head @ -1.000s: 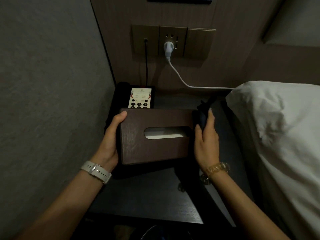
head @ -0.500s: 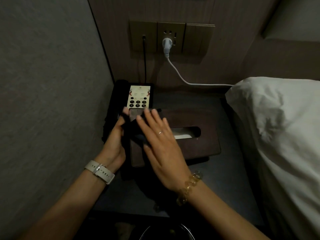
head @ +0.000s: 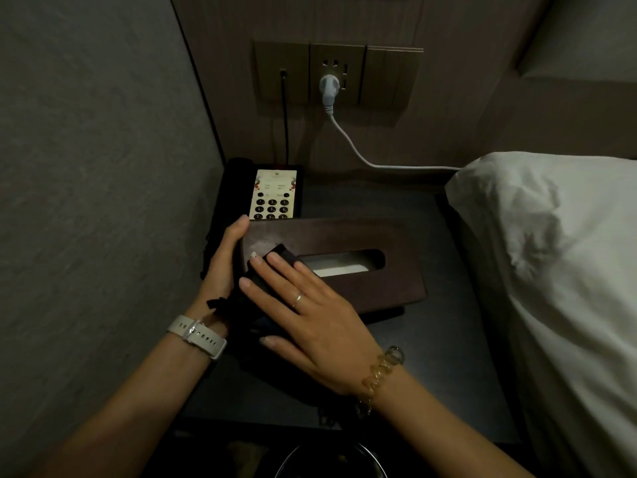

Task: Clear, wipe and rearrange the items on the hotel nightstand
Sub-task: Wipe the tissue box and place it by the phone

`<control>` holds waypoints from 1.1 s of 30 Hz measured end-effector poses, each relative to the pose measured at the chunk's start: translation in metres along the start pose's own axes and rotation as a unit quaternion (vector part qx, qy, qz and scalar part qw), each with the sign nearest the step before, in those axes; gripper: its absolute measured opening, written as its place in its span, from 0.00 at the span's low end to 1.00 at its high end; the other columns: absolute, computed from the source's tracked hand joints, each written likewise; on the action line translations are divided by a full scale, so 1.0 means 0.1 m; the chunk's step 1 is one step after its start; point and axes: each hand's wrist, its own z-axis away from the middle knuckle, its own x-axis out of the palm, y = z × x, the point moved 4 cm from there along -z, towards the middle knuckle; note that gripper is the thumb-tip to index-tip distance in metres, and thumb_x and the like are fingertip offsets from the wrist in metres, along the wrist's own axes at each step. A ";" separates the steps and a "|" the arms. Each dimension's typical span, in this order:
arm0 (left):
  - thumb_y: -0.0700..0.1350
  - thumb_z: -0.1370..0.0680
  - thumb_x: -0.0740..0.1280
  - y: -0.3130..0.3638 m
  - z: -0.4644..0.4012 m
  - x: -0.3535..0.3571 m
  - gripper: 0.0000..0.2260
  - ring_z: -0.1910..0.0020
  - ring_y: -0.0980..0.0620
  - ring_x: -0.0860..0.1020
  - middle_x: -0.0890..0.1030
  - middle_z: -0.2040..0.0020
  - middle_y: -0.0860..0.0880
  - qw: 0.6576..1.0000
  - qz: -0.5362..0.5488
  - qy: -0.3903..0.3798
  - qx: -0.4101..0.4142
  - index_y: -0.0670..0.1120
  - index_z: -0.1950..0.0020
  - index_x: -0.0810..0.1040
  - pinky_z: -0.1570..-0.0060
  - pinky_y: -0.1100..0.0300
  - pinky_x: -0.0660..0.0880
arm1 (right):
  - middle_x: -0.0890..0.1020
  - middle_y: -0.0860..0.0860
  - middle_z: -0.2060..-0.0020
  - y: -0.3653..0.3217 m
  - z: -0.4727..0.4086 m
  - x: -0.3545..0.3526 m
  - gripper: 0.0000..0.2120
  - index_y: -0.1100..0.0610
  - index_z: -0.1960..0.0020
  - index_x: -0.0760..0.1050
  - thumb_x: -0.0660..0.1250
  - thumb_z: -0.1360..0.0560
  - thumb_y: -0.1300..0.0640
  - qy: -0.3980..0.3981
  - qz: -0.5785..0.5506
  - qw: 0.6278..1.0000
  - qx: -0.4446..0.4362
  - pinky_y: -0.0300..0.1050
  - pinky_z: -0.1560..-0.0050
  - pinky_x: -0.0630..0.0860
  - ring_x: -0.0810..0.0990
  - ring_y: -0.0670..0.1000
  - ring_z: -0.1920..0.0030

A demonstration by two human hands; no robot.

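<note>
A dark brown wooden tissue box (head: 348, 236) lies on the dark nightstand (head: 448, 357), its slot showing white tissue. My left hand (head: 225, 260) grips the box's left end, thumb on the top edge. My right hand (head: 303, 308) lies flat with straight fingers, pressing a black cloth (head: 282, 255) onto the box's left top and front. The cloth hangs down in front of the box under my palm. A black hotel phone (head: 274, 194) with a pale keypad stands behind the box at the nightstand's back left.
A grey wall (head: 86, 201) closes the left side. A white pillow and bed (head: 551, 270) press against the right edge. A white plug and cable (head: 329, 88) run from the wall socket panel towards the bed. A round dark bin rim (head: 331, 460) shows below.
The right hand came off the box's right end, crossed to the left top with the cloth, and has now slid slightly down and towards me. The box shifted right.
</note>
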 end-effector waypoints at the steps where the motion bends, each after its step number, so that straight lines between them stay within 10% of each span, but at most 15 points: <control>1: 0.60 0.22 0.62 0.01 0.00 -0.02 0.26 0.46 0.47 0.82 0.82 0.41 0.41 1.000 0.007 0.002 -0.002 0.41 0.36 0.79 0.43 0.54 0.78 | 0.51 0.52 0.21 0.03 0.00 0.00 0.28 0.53 0.21 0.53 0.54 0.18 0.46 0.001 0.002 1.000 0.003 0.51 0.22 0.50 0.46 0.50 0.21; 6: 0.61 0.22 0.59 0.17 -0.03 -0.13 0.23 0.56 0.51 0.85 0.87 0.54 0.46 0.996 0.010 0.054 0.071 0.48 0.57 0.88 0.63 0.61 0.81 | 0.53 0.52 0.21 0.31 0.04 -0.10 0.26 0.54 0.21 0.54 0.51 0.17 0.49 0.030 0.012 0.997 0.075 0.51 0.22 0.51 0.48 0.50 0.21; 23: 0.65 0.25 0.62 0.24 0.00 -0.23 0.23 0.51 0.49 0.85 0.85 0.47 0.45 0.992 0.012 0.081 0.096 0.50 0.51 0.87 0.58 0.57 0.81 | 0.52 0.46 0.22 1.10 0.25 -0.31 0.24 0.51 0.22 0.54 0.50 0.16 0.51 0.131 -0.082 0.928 0.340 0.36 0.24 0.47 0.48 0.43 0.22; 26: 0.65 0.24 0.61 0.23 0.00 -0.23 0.23 0.52 0.49 0.85 0.85 0.47 0.45 0.993 0.012 0.075 0.087 0.49 0.51 0.87 0.60 0.57 0.81 | 0.58 0.45 0.23 1.19 0.29 -0.34 0.23 0.51 0.22 0.56 0.52 0.16 0.51 0.166 -0.236 0.879 0.379 0.26 0.30 0.49 0.55 0.42 0.24; 33: 0.65 0.24 0.60 0.23 -0.02 -0.25 0.23 0.55 0.51 0.85 0.86 0.51 0.47 0.996 -0.005 0.055 0.068 0.51 0.54 0.87 0.63 0.59 0.81 | 0.81 0.47 0.39 1.38 0.37 -0.37 0.16 0.45 0.36 0.75 0.55 0.18 0.46 0.193 -0.590 0.680 0.390 0.45 0.38 0.75 0.79 0.47 0.38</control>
